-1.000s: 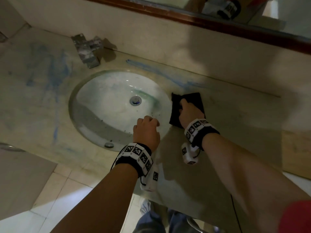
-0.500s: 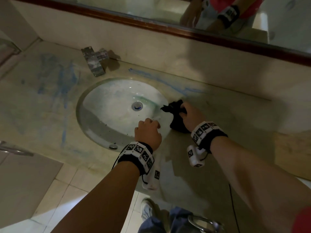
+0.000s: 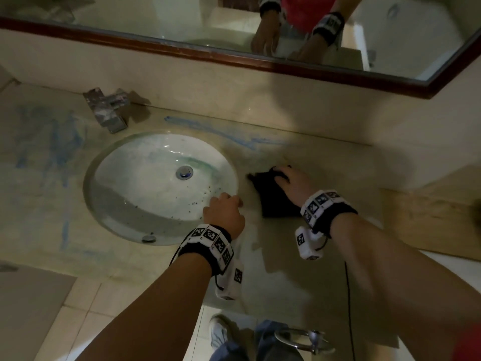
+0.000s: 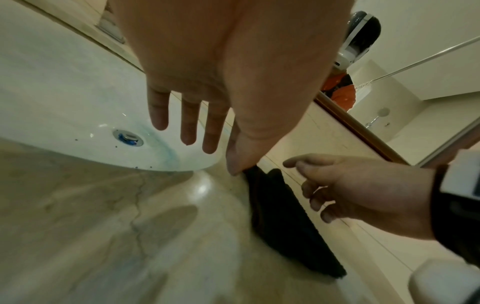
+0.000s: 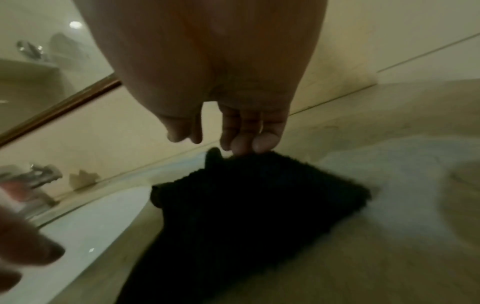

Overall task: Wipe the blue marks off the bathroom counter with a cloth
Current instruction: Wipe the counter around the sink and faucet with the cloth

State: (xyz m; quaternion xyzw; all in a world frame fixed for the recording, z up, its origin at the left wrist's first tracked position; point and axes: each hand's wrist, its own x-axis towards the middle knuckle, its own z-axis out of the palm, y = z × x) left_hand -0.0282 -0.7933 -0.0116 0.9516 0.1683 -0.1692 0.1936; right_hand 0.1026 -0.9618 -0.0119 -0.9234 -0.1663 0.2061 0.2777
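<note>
A black cloth (image 3: 276,204) lies on the beige marble counter (image 3: 299,269), just right of the sink. My right hand (image 3: 292,183) rests on its far end, fingertips (image 5: 249,144) touching the cloth's (image 5: 246,205) edge without curling round it. My left hand (image 3: 223,213) sits at the sink's right rim with fingers (image 4: 188,127) straight over the basin and thumb on the counter beside the cloth (image 4: 285,216). A blue streak (image 3: 229,135) runs behind the sink. More blue smears (image 3: 52,142) cover the counter left of it.
The white oval sink (image 3: 135,173) has a metal drain and blue-green staining. A faucet (image 3: 109,110) stands at its back left. A wood-framed mirror (image 3: 182,22) runs above the backsplash. A wooden board (image 3: 429,217) lies at the far right, a metal ring (image 3: 304,340) below the counter edge.
My right hand bunched the cloth at the sink's back right, then drew it right and nearer, where it now lies flatter. The left hand stayed at the rim.
</note>
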